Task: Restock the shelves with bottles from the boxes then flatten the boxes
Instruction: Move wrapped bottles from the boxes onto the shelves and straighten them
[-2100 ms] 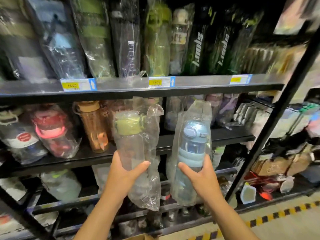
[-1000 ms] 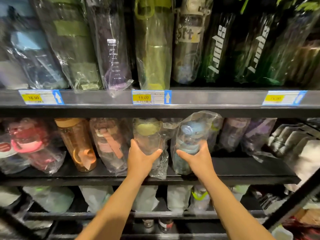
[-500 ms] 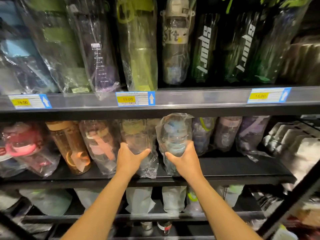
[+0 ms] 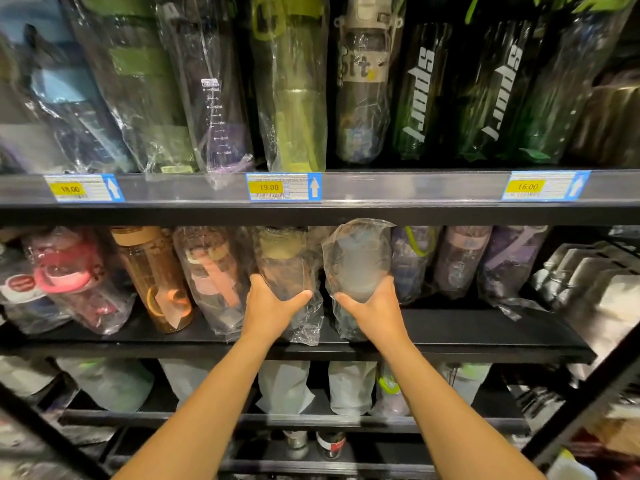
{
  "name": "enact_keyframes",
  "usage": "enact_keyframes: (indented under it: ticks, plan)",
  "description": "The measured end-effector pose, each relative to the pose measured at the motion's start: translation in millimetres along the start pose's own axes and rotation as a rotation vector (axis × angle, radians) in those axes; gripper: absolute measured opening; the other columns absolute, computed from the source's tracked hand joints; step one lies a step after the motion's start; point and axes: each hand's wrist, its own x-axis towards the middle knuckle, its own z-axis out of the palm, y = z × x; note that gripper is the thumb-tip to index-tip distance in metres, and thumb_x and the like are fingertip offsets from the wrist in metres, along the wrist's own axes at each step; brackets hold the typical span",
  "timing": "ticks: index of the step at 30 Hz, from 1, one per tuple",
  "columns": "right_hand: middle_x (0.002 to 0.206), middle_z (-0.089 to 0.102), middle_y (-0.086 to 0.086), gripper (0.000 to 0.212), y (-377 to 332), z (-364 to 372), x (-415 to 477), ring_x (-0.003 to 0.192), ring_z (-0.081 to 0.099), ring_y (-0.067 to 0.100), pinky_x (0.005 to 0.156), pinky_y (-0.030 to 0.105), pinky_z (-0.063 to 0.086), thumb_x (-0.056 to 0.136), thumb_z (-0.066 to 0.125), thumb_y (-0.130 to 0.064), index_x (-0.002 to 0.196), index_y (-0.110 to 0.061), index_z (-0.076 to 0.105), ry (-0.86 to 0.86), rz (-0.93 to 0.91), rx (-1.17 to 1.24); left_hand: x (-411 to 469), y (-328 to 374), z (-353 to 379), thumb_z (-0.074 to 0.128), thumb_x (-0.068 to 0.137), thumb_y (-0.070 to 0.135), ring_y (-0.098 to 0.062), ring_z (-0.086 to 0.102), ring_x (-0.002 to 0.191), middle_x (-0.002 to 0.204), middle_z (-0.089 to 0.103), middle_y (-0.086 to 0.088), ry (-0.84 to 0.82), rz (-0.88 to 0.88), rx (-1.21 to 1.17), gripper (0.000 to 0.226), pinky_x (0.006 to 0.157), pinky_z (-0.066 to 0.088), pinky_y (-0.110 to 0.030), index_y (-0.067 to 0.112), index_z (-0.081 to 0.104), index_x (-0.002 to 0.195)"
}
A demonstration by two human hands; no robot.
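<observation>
Two bottles in clear plastic bags rest on the middle shelf (image 4: 467, 332). My left hand (image 4: 272, 308) grips the base of the green-lidded bottle (image 4: 282, 261). My right hand (image 4: 375, 310) grips the base of the blue bottle (image 4: 358, 258), whose bag is glossy and hides its lid. Both bottles lean back into the row, tops under the upper shelf edge (image 4: 398, 192). No boxes are in view.
Bagged bottles fill the same shelf: a pink one (image 4: 69, 275), an amber one (image 4: 152, 275), a peach one (image 4: 214, 282) to the left, purple ones (image 4: 460, 258) to the right. Tall bottles stand on the upper shelf. A black diagonal brace (image 4: 588, 389) crosses at lower right.
Both hands carried the two bagged bottles from in front of the shelves up and into the middle shelf, pushing them back among the row; the view moved closer.
</observation>
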Motion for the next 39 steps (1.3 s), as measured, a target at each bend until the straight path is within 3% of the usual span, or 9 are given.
enact_keyframes:
  ticks: [6, 9, 11, 15, 20, 26, 32, 35, 39]
  plan:
    - [0.135, 0.044, 0.005, 0.091, -12, -10, -5, 0.129, 0.049, 0.026, 0.101, 0.037, 0.048, 0.069, 0.092, -0.053, 0.129, -0.012, 0.037, 0.005, 0.058, -0.087, -3, -2, -6, 0.087, 0.072, 0.058, -0.03, 0.05, 0.134, 0.146, 0.048, -0.007, -0.002, 0.022, -0.038, 0.094, 0.105, 0.049, -0.051, 0.018, 0.031, 0.136]
    - [0.15, 0.037, 0.01, 0.106, -18, -20, -16, 0.14, 0.04, 0.031, 0.109, 0.044, 0.044, 0.073, 0.088, -0.055, 0.147, -0.008, 0.028, 0.018, 0.082, -0.158, -7, -4, -15, 0.085, 0.077, 0.054, -0.026, 0.042, 0.145, 0.159, 0.04, -0.006, 0.005, 0.044, -0.081, 0.109, 0.114, 0.043, -0.047, 0.017, 0.02, 0.156]
    - [0.159, 0.029, 0.012, 0.115, -23, -26, -28, 0.146, 0.032, 0.032, 0.111, 0.047, 0.041, 0.078, 0.082, -0.059, 0.159, -0.009, 0.016, 0.024, 0.101, -0.278, -13, -8, -24, 0.083, 0.082, 0.051, -0.02, 0.043, 0.144, 0.16, 0.04, -0.002, 0.004, 0.069, -0.107, 0.104, 0.114, 0.04, -0.039, 0.019, 0.021, 0.159]
    - [0.141, 0.043, 0.014, 0.088, -36, -29, -55, 0.129, 0.043, 0.034, 0.097, 0.045, 0.046, 0.086, 0.074, -0.06, 0.147, -0.01, 0.034, 0.134, 0.046, -0.62, -24, -20, -49, 0.077, 0.089, 0.046, -0.01, 0.051, 0.13, 0.149, 0.051, 0.007, 0.023, 0.129, -0.059, 0.077, 0.102, 0.042, -0.03, 0.023, 0.038, 0.151]
    - [0.131, 0.051, 0.009, 0.067, -68, 1, -88, 0.122, 0.049, 0.033, 0.093, 0.043, 0.047, 0.092, 0.06, -0.065, 0.134, -0.014, 0.047, 0.035, -0.068, -0.825, -31, -45, -93, 0.074, 0.09, 0.044, -0.012, 0.057, 0.118, 0.132, 0.056, 0.006, 0.082, 0.184, 0.051, 0.049, 0.093, 0.048, -0.034, 0.032, 0.047, 0.13]
    - [0.141, 0.048, 0.006, 0.074, -114, 86, -107, 0.13, 0.045, 0.03, 0.1, 0.042, 0.046, 0.095, 0.055, -0.064, 0.149, -0.017, 0.038, -0.122, -0.241, -0.73, -12, -86, -171, 0.075, 0.088, 0.045, -0.03, 0.055, 0.123, 0.132, 0.056, -0.007, 0.214, 0.141, 0.229, 0.061, 0.103, 0.049, -0.049, 0.017, 0.053, 0.138]
    - [0.158, 0.033, 0.013, 0.101, -140, 171, -93, 0.139, 0.037, 0.037, 0.107, 0.046, 0.04, 0.091, 0.069, -0.057, 0.161, -0.015, 0.009, -0.174, -0.189, -0.484, 32, -117, -218, 0.083, 0.079, 0.055, -0.034, 0.039, 0.145, 0.159, 0.038, -0.014, 0.201, 0.06, 0.123, 0.109, 0.118, 0.036, -0.053, 0.009, 0.026, 0.159]
    - [0.146, 0.041, 0.017, 0.1, -143, 201, -79, 0.134, 0.042, 0.041, 0.102, 0.046, 0.042, 0.083, 0.078, -0.056, 0.149, -0.003, 0.024, -0.082, -0.073, -0.391, 57, -123, -220, 0.085, 0.074, 0.06, -0.035, 0.034, 0.15, 0.165, 0.03, -0.015, 0.101, 0.023, 0.085, 0.123, 0.12, 0.033, -0.054, 0.01, 0.015, 0.162]
    - [0.134, 0.047, 0.016, 0.086, -146, 221, -62, 0.127, 0.05, 0.041, 0.099, 0.049, 0.048, 0.078, 0.083, -0.055, 0.13, -0.004, 0.037, 0.005, 0.012, -0.33, 79, -123, -214, 0.086, 0.072, 0.061, -0.037, 0.036, 0.148, 0.161, 0.033, -0.019, 0.032, 0.018, 0.062, 0.121, 0.114, 0.037, -0.049, 0.002, 0.019, 0.154]
